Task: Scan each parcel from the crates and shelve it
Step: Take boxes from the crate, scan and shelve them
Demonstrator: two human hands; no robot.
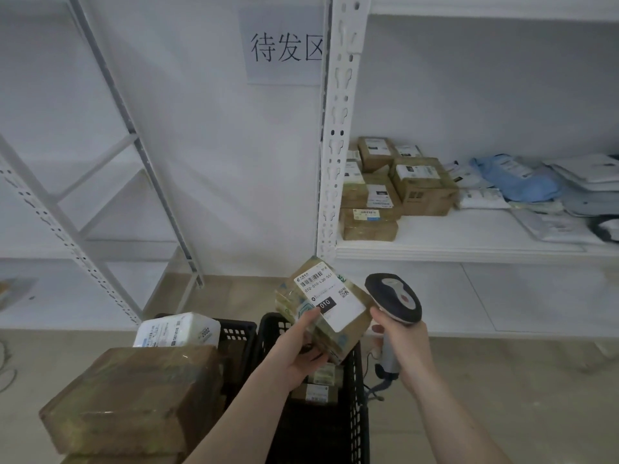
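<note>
The left hand point(301, 346) grips a small cardboard parcel point(323, 308) from below, thumb curled up over its glossy taped face, holding it tilted above the black crates with its white shipping label point(330, 296) turned up; the label carries a barcode, a small square code and a dark block reading 010. Just beside it, the right hand point(403, 343) is wrapped round the pale grip of a handheld scanner point(395, 301), whose rounded dark head with a grey top panel and a red button points toward the parcel. Below, two black plastic crates point(356, 396) with slotted lattice walls stand side by side on the floor; the right one holds more small brown boxes, the left one a large tape-wrapped cardboard box point(134, 396) and a white padded packet point(177, 329). On the white metal shelf point(469, 242) to the right sit stacked brown cartons point(422, 185) near the perforated upright, with soft white and blue mailer bags point(522, 179) further along. A paper sign point(284, 45) with printed characters hangs on the wall.
</note>
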